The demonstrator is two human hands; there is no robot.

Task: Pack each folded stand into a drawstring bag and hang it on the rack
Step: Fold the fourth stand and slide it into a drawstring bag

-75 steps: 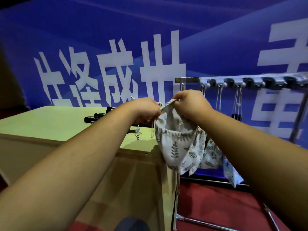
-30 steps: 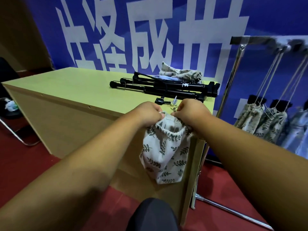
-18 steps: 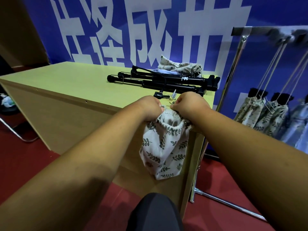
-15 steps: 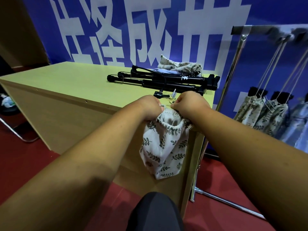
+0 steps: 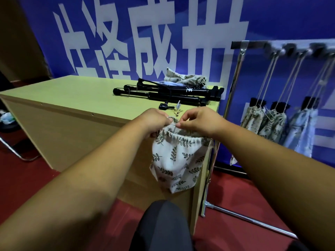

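Note:
A white drawstring bag [image 5: 176, 160] with a leaf print hangs in front of the table's near edge, its mouth open. My left hand [image 5: 155, 121] grips the bag's rim on the left. My right hand [image 5: 201, 120] pinches the rim and the thin cord at the top. Black folded stands [image 5: 170, 94] lie on the table behind my hands. At the right, several packed bags [image 5: 270, 124] hang by their cords from the metal rack [image 5: 241, 49].
The light wooden table [image 5: 72, 98] carries a pile of spare cloth bags [image 5: 184, 79] behind the stands and small black and metal parts [image 5: 169, 107] near its edge. A blue banner stands behind. The rack's foot bar [image 5: 244, 219] crosses the red floor. A chair leg shows at far left.
Since 2.5 s ago my view and hands dropped from rack height to the table edge with the bag. In the last half second my right hand's fingers spread and pinch the cord.

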